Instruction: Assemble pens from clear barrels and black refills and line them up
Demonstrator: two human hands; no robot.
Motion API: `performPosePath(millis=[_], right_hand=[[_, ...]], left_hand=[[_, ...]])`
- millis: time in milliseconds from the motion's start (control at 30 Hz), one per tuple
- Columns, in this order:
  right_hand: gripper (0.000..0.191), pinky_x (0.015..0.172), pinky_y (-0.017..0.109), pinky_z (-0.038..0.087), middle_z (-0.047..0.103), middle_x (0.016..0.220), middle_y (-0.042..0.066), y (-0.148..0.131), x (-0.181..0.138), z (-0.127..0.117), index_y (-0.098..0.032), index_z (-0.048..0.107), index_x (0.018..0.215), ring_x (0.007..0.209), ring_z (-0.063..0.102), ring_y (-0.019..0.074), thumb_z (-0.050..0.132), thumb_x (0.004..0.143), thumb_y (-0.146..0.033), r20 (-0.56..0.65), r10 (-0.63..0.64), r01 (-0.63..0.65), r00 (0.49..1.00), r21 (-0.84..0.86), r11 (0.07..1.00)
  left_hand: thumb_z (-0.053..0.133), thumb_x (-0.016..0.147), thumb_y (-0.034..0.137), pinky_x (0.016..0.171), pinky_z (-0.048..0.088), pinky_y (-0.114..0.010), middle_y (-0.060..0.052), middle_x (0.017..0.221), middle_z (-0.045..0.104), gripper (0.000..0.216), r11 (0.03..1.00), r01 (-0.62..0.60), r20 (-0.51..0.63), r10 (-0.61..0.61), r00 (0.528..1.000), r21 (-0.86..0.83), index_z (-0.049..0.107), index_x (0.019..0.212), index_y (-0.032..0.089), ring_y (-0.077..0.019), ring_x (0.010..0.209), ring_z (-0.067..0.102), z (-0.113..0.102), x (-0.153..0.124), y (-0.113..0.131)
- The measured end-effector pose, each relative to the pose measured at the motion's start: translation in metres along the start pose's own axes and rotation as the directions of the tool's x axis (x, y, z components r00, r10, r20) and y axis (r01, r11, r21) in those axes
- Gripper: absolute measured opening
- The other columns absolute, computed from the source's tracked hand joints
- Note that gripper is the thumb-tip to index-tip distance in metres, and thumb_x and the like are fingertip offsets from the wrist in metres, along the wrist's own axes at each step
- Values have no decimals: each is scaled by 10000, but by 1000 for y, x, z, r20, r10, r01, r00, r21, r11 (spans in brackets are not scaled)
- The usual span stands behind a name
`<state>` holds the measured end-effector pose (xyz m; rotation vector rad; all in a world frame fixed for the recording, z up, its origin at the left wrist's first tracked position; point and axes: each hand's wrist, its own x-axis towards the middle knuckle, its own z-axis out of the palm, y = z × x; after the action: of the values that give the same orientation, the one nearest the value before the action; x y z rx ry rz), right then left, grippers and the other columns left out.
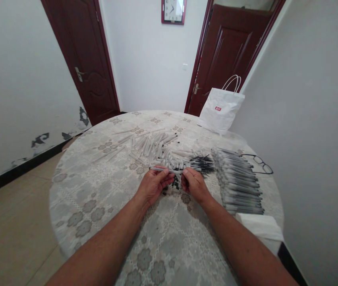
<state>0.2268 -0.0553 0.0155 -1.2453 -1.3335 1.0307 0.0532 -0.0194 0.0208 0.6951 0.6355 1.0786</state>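
Observation:
My left hand (154,182) is closed on a pen (158,169), which lies sideways with its dark end pointing left. At the pen's right end, the fingers of my right hand (193,182) are pinched together on it. Just beyond my hands lies a loose heap of clear and white pen barrels (151,145). Dark refills (203,163) are bunched to the right of my right hand. Small black pieces (175,183) lie on the cloth between and under my hands, partly hidden by them.
Rows of pens (240,182) are stacked on the right side of the round table (97,230) with its patterned cloth. Glasses (258,161) lie beside them. A white paper bag (221,111) stands at the far right edge, and a white box (258,226) is near my right forearm.

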Motion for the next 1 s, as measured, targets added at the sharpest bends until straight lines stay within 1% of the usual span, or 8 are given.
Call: performPosePath(millis=[133,300,433,567,700,833,900,1000], right_hand=[[361,461,240,360,526,561,-38,2,0,-1,-225,518,762,471,479,123,422,957,-513,-24,-25,25,999,-28,999],[410,489,240,382,521,530,-35,-2,0,0,-222,505,696,470,473,119,398,967,-511,-24,-57,54,998,-90,994],[441,434,237,347,476,489,-46,-4,0,1,-224,489,662,413,436,109,410,955,-544,-25,-21,21,999,11,1000],[462,379,229,304,451,478,-51,-4,2,2,-221,473,629,372,429,102,458,918,-581,-86,23,-11,996,142,990],[480,355,214,294,452,464,-49,-1,5,0,-212,475,605,352,435,100,477,901,-590,-136,47,-25,990,161,987],[487,355,222,305,460,475,-46,3,6,-1,-215,464,610,347,444,107,448,911,-598,-131,83,-61,988,164,985],[493,384,234,330,478,495,-36,3,5,-3,-216,478,633,374,462,116,391,941,-590,-119,66,-55,991,94,994],[470,539,255,418,549,581,-2,-3,2,-7,-209,528,678,529,535,139,347,991,-510,-169,-139,93,976,-254,963]], left_hand=[[844,712,211,767,612,-302,-34,838,717,315,1000,-1,-3,1,1000,6,615,920,153,-168,803,725,0,0,1],[848,708,218,779,612,-315,-48,869,725,324,1000,-7,-4,7,1000,12,618,927,153,-174,813,726,-1,1,0],[842,714,221,792,613,-322,-47,857,722,314,1000,-10,-16,10,1000,16,626,931,153,-172,808,726,-1,1,1],[828,728,222,800,612,-327,-53,855,728,296,999,-40,-20,40,999,23,636,943,153,-172,802,726,0,1,5],[816,738,230,789,615,-329,-56,849,731,276,998,-57,-22,58,998,33,642,939,155,-182,804,730,1,1,6],[817,740,245,782,613,-317,-49,845,729,275,996,-71,-27,73,997,57,648,939,160,-181,808,731,1,0,5],[818,740,260,786,611,-322,-49,839,730,282,995,-79,-31,82,996,67,647,941,160,-185,812,732,1,0,5],[824,730,280,783,608,-325,-42,823,726,311,993,-104,-56,107,993,57,634,948,163,-188,812,733,0,2,5]])
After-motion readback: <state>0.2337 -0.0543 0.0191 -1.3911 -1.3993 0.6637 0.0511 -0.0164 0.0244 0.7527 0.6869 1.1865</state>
